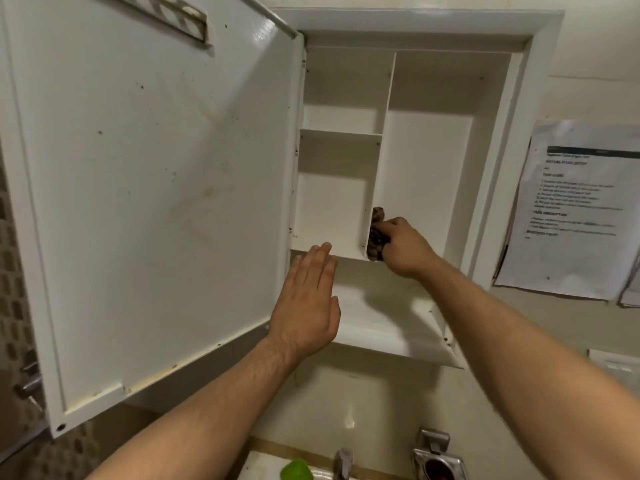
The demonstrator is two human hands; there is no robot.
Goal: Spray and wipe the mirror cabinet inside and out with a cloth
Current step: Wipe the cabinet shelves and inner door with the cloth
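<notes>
Door [152,202] left of cabinet [408,36]; cloth [376,237] in right compartment against divider [379,150]; paper [575,209] right.

A bathroom is indicated by a white cabinet [429,150] recessed in the wall above a sink [258,467] with metal taps [343,462], and by tiling [14,271] alongside

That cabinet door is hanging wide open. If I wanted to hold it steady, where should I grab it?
Probably the lower edge of the cabinet door, out near the free corner, pinched from below. Its inner face is flat with no handle showing, and that edge hangs clear, far from the hinge side.
</notes>
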